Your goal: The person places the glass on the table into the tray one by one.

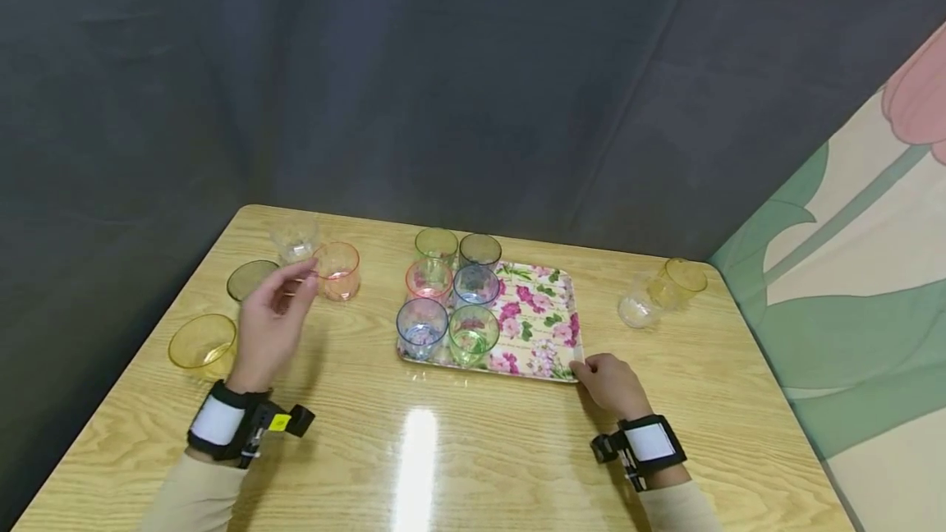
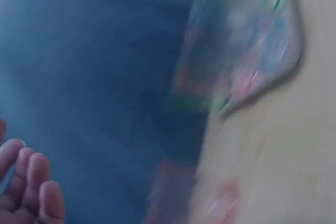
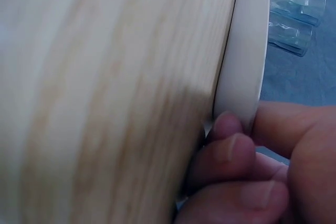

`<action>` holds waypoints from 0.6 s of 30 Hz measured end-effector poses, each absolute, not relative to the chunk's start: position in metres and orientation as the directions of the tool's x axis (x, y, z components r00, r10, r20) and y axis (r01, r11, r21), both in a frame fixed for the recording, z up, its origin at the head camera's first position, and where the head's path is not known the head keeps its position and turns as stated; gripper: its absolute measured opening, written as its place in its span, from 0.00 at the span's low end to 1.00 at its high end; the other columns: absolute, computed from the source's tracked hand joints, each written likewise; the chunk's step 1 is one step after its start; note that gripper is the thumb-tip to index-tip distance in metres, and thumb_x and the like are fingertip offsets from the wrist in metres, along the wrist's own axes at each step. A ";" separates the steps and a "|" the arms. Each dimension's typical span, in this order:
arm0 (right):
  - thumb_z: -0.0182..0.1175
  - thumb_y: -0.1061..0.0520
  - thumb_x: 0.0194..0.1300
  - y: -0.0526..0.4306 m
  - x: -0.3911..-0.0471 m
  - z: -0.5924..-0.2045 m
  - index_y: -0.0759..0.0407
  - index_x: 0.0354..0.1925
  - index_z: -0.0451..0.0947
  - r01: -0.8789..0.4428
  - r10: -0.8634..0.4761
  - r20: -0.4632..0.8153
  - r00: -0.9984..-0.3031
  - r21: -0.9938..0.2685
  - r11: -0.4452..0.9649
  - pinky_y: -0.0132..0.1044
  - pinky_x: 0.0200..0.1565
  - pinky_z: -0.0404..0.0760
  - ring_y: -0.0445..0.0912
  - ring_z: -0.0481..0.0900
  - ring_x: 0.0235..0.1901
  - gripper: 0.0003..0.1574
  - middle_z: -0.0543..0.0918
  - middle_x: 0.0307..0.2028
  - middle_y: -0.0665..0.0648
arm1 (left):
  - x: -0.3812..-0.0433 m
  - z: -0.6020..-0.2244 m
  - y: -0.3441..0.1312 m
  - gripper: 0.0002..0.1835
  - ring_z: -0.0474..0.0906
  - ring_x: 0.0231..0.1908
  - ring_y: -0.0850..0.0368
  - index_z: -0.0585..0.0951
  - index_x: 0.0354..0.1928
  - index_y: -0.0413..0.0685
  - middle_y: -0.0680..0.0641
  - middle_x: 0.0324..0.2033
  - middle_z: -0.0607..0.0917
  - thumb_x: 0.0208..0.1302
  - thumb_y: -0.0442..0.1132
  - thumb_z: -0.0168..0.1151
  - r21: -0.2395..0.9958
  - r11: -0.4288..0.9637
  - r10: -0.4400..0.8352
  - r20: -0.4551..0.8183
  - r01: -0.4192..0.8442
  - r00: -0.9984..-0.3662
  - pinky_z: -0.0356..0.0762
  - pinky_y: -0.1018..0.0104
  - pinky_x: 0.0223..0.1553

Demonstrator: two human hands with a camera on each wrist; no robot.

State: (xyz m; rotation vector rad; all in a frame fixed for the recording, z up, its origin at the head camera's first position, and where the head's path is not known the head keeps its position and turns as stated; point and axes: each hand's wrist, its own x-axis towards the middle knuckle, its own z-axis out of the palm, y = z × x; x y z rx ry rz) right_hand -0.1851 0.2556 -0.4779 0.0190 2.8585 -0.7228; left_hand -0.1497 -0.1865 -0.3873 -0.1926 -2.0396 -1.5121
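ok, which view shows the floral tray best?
Head: the floral tray is in frame with its pattern clear, though glasses cover part. Left wrist catches only a blurred corner section; right wrist shows just its pale side, gripped by the right hand.

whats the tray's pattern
The tray has pink flowers and green leaves on cream, clearest in the head view.

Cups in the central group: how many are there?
6: olive cup back left, grey cup back right, red cup middle left, greyish-blue cup middle right, blue cup front left, green cup front right.
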 end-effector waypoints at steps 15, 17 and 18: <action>0.53 0.47 0.66 0.257 -0.186 -0.481 0.54 0.10 0.61 0.059 -0.034 -0.190 -0.981 -0.467 0.882 0.33 0.18 0.56 0.42 0.58 0.12 0.30 0.59 0.10 0.48 | -0.108 -0.429 -0.306 0.41 0.53 0.66 0.61 0.52 0.72 0.56 0.50 0.69 0.58 0.60 0.34 0.60 0.905 0.415 -0.510 0.315 0.091 -0.800 0.50 0.80 0.64; 0.53 0.47 0.66 0.257 -0.186 -0.481 0.54 0.11 0.61 0.057 -0.036 -0.188 -0.982 -0.469 0.881 0.33 0.18 0.56 0.42 0.58 0.12 0.30 0.59 0.10 0.48 | -0.104 -0.441 -0.309 0.46 0.47 0.68 0.62 0.42 0.74 0.59 0.47 0.72 0.50 0.62 0.35 0.59 0.925 0.379 -0.495 0.212 0.011 -0.843 0.45 0.82 0.66; 0.54 0.47 0.66 0.257 -0.187 -0.481 0.54 0.11 0.61 0.057 -0.036 -0.187 -0.982 -0.469 0.881 0.33 0.18 0.56 0.42 0.58 0.12 0.30 0.59 0.10 0.48 | -0.102 -0.447 -0.311 0.48 0.44 0.69 0.61 0.38 0.74 0.59 0.47 0.73 0.46 0.63 0.36 0.59 0.930 0.368 -0.475 0.181 -0.007 -0.861 0.43 0.82 0.66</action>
